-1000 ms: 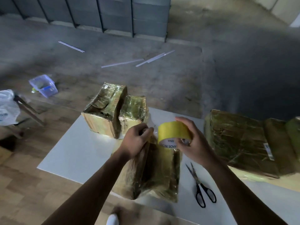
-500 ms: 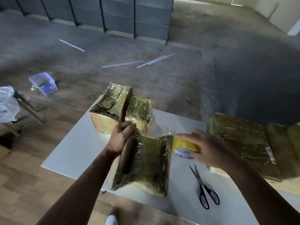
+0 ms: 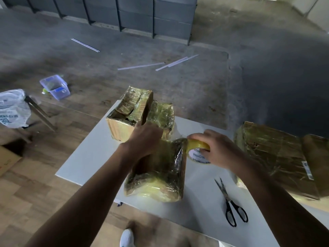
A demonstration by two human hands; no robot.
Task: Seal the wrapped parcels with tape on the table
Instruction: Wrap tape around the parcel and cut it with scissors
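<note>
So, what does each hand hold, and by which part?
Right hand grips the yellow tape roll around its outer rim; left hand holds the wrapped parcel at its far top edge.

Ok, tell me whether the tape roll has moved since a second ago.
Yes. The tape roll in the right hand has come down from above the parcel to its right-hand edge, closer to the scissors lying on the table.

Dim daylight, glare on plastic wrap, wide-angle edge warping
</note>
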